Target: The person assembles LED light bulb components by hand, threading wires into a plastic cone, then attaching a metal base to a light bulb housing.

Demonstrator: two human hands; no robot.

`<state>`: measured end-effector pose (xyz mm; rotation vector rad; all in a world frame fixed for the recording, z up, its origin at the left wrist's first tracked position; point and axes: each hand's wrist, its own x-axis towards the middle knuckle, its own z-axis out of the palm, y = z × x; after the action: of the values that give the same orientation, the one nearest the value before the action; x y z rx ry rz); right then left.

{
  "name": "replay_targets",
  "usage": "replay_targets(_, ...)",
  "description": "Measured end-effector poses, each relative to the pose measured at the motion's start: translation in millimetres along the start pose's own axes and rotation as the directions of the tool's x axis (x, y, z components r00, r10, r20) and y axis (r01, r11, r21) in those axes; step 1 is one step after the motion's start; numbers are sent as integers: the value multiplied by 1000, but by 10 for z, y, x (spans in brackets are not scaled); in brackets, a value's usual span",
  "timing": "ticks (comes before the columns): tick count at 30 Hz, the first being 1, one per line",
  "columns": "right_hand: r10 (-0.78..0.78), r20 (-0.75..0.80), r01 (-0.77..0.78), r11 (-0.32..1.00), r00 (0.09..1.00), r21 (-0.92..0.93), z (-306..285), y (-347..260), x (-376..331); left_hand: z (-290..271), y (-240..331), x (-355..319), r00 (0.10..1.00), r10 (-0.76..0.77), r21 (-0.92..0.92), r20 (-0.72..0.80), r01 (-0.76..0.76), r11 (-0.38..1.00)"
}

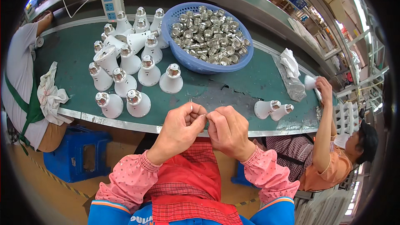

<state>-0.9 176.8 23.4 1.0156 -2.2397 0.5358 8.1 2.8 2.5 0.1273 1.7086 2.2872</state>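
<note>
My left hand (177,131) and my right hand (228,130) meet at the fingertips over the table's front edge, both closed in a pinch. Whatever lies between their fingers is too small to make out; a tiny bright tip pokes up by the left index finger. White bulb housings with silver screw caps (171,79) stand in a group beyond my left hand, a few of them lying tilted. Past my right hand, two more white bulb housings (263,109) lean on the table. A blue perforated basket (200,66) full of loose silver screw caps (208,33) sits at the back.
The green tabletop (225,96) has a worn dark patch and scattered bits. A white cloth (290,62) lies on a plastic bag (293,85) at right; another cloth (52,91) hangs at left. Co-workers sit on both sides, the right one holding a white housing (309,82). A blue stool (77,154) stands lower left.
</note>
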Motion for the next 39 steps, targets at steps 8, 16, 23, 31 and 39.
replay_targets(8,-27,-107,21,998,994,-51,167,62,-84,27,30,-32,997,7,159,-78,6,987)
replay_targets(16,356,-74,-334,919,932,212,86,80,-98,-153,201,-449,923,375,592,-89,-254,765)
replay_targets(23,420,44,-402,826,906,394,266,-1,106,-745,482,-327,627,771,972,-110,-93,214)
replay_targets(31,426,56,-403,794,903,454,344,-91,74,-821,623,451,824,552,927,125,-295,231)
replay_targets(39,491,76,-464,749,868,473,337,-70,-236,-682,483,544,781,601,895,168,-376,238)
